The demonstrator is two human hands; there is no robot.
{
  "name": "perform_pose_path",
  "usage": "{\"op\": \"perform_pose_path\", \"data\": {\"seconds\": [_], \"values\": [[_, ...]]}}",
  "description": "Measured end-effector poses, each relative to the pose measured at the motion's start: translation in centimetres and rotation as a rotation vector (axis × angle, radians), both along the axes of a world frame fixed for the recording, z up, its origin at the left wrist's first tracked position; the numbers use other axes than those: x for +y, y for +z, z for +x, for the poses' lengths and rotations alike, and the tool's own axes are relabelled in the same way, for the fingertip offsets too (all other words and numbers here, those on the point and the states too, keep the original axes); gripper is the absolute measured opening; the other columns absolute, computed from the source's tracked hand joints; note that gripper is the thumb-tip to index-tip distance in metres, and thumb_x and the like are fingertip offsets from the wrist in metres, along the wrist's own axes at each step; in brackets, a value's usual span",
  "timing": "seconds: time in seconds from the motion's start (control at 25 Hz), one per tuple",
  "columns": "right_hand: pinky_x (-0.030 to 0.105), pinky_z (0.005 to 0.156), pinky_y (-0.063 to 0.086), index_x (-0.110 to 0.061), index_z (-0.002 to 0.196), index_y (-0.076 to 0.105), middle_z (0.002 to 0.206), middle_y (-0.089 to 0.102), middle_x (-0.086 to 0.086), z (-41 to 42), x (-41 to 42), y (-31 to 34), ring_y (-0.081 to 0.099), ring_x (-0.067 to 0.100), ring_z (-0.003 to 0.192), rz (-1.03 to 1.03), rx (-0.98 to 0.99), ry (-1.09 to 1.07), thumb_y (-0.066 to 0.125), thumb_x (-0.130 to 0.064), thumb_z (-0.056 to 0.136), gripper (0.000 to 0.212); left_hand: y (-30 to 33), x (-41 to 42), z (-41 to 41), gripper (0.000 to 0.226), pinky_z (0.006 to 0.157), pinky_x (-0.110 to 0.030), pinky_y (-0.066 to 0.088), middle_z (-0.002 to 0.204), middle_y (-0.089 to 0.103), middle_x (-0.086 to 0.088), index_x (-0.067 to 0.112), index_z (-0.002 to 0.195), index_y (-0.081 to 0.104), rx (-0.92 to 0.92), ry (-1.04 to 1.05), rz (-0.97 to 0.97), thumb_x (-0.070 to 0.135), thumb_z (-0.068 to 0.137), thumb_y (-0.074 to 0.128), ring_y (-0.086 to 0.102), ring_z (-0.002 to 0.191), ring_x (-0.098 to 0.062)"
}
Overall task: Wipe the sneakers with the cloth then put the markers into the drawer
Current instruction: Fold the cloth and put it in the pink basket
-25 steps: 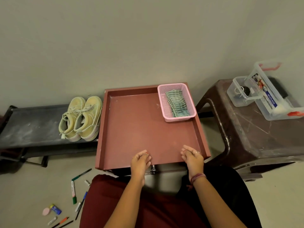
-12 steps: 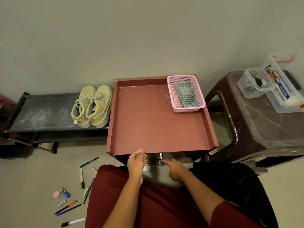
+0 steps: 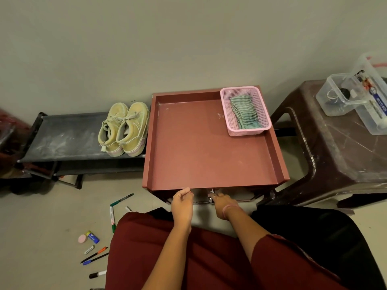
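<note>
A pair of pale yellow sneakers (image 3: pixel 123 128) stands on a low black rack (image 3: pixel 62 139) at the left. The striped green cloth (image 3: pixel 245 114) lies folded in a pink basket (image 3: pixel 247 131) at the back right of the red-brown cabinet top (image 3: pixel 199 147). Several markers lie on the floor at the lower left, among them a green one (image 3: pixel 121 199), a white one with a green cap (image 3: pixel 112 218) and a black-capped one (image 3: pixel 97 274). My right hand (image 3: pixel 222 203) grips the metal drawer handle (image 3: pixel 210 194) under the cabinet top. My left hand (image 3: pixel 182 204), fingers curled, touches the top's front edge. The drawer's inside is hidden.
A glue stick (image 3: pixel 92 237), a pink round eraser (image 3: pixel 82 239) and thin pens (image 3: pixel 94 254) lie among the markers. A dark brown plastic stool (image 3: pixel 335 155) at the right carries clear plastic boxes (image 3: pixel 343 95). My knees fill the bottom of the view.
My right hand has left the cabinet top's front edge and dropped to the drawer handle, which it now grips. My left hand stays at the edge. The view has shifted.
</note>
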State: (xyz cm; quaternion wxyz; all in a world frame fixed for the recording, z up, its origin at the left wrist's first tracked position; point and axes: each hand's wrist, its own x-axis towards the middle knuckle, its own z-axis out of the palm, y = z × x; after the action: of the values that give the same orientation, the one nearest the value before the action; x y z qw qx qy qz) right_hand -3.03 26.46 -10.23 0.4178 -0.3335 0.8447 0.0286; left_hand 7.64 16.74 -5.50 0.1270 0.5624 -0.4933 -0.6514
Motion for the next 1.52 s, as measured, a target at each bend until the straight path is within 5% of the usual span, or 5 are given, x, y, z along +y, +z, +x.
{"op": "perform_pose_path", "data": {"seconds": [0.48,0.72,0.84,1.04,1.52], "values": [[0.046,0.112,0.028,-0.032,0.149,0.02,0.155,0.022,0.002,4.0,3.3,1.9,0.025,0.026,0.14,0.054,-0.071,0.044,0.045,-0.006,0.086,0.073,0.3,1.7,1.6,0.037,0.106,-0.026,0.034,0.135,0.053,-0.007,0.006,0.132,0.052,-0.259,-0.518,-0.31,0.011,0.095,0.047,0.049,0.126,-0.021],[0.03,0.095,0.046,-0.022,0.112,0.065,0.122,0.063,0.002,3.7,6.9,6.4,0.058,0.023,0.112,-0.336,0.134,-0.357,0.043,-0.01,0.089,0.035,0.3,3.4,3.0,0.036,0.108,-0.035,0.033,0.135,0.054,-0.013,0.005,0.128,0.055,-0.476,-0.917,-0.431,0.018,0.097,0.042,0.05,0.123,-0.027],[0.032,0.107,0.035,-0.016,0.135,0.048,0.141,0.045,0.004,3.2,8.7,6.6,0.041,0.023,0.13,-0.331,0.211,-0.273,0.044,-0.008,0.089,0.047,0.3,4.8,3.9,0.035,0.109,-0.044,0.024,0.131,0.054,-0.012,0.008,0.118,0.058,-0.616,-1.102,-0.539,0.025,0.099,0.034,0.046,0.124,-0.027],[0.04,0.119,0.011,-0.012,0.151,0.013,0.158,0.013,0.005,4.2,11.7,4.8,0.011,0.022,0.146,-0.069,0.132,-0.056,0.044,-0.004,0.087,0.072,-0.1,5.8,5.2,0.044,0.116,-0.056,0.005,0.155,0.024,-0.005,0.009,0.14,0.038,-0.661,-1.216,-0.582,0.025,0.102,0.024,0.014,0.146,-0.02],[0.035,0.118,0.017,0.003,0.148,0.012,0.158,0.007,0.017,4.6,10.7,4.8,0.014,0.028,0.145,0.083,-0.044,-0.095,0.036,-0.016,0.097,0.06,1.0,6.4,5.9,0.057,0.114,-0.058,-0.009,0.161,-0.002,-0.006,0.007,0.152,0.006,-0.907,-1.549,-0.573,0.028,0.101,0.017,0.005,0.148,-0.024]]}}
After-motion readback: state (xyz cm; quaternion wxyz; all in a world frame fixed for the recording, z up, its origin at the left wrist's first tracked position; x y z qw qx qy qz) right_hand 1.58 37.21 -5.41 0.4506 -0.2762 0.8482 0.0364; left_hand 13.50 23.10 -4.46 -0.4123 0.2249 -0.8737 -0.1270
